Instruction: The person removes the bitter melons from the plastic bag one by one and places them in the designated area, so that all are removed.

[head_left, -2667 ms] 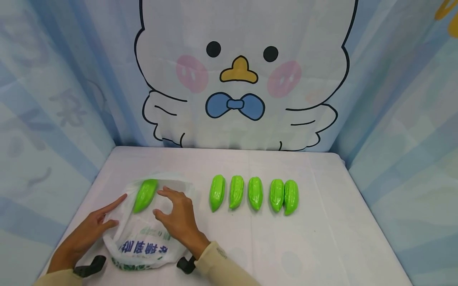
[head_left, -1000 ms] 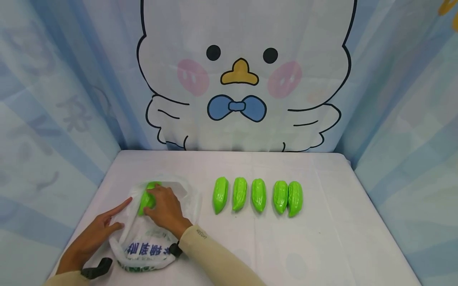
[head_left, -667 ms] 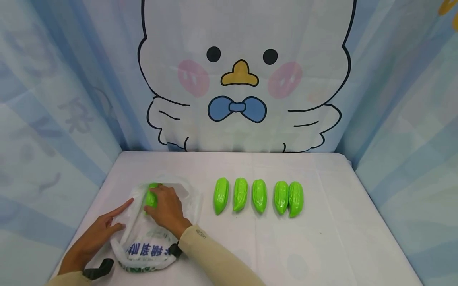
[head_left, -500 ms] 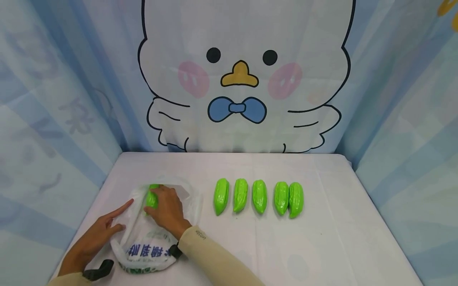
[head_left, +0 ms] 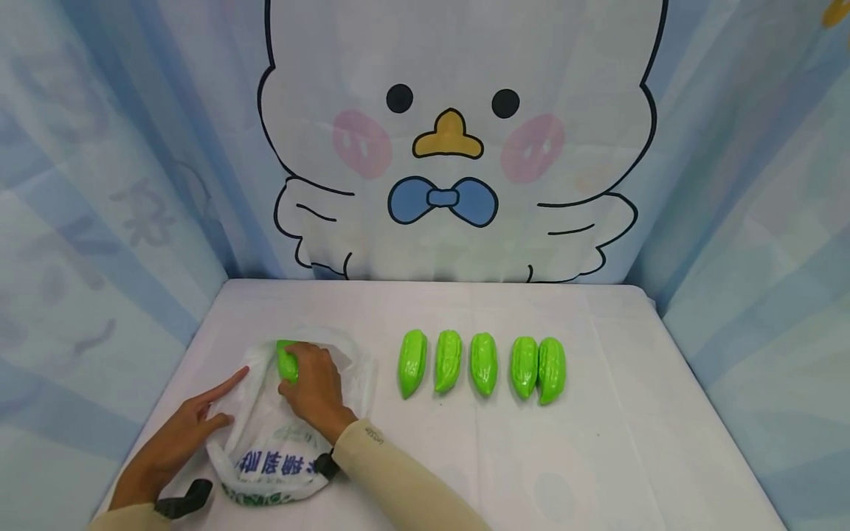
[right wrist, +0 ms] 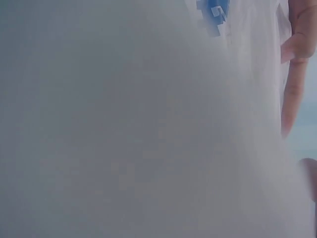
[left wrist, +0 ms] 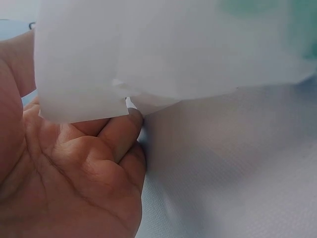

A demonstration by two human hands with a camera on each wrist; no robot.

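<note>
A white plastic bag [head_left: 265, 428] with blue lettering lies mouth-away on the table's left side. A glossy, ribbed green pod-shaped piece [head_left: 288, 365] is in its mouth, partly covered by my right hand [head_left: 319, 387], whose thumb and fingers grip it. My left hand [head_left: 182, 435] holds the bag's left edge, index finger stretched along it and thumb on the near side. In the left wrist view the bag's flap [left wrist: 99, 64] hangs over the left hand's curled fingers [left wrist: 126, 134]. White plastic [right wrist: 138, 124] blocks most of the right wrist view, with left-hand fingers [right wrist: 295, 89] at its right edge.
Several matching green pieces stand in a row right of the bag, from the leftmost piece [head_left: 412, 363] to the rightmost piece [head_left: 552, 371]. A white cloth covers the table [head_left: 598, 457]. Printed curtains [head_left: 451, 243] enclose its back and both sides.
My right hand has moved from beside the green piece onto it and now grips it. The piece has shifted slightly right and turned more upright. My left hand keeps its place at the bag.
</note>
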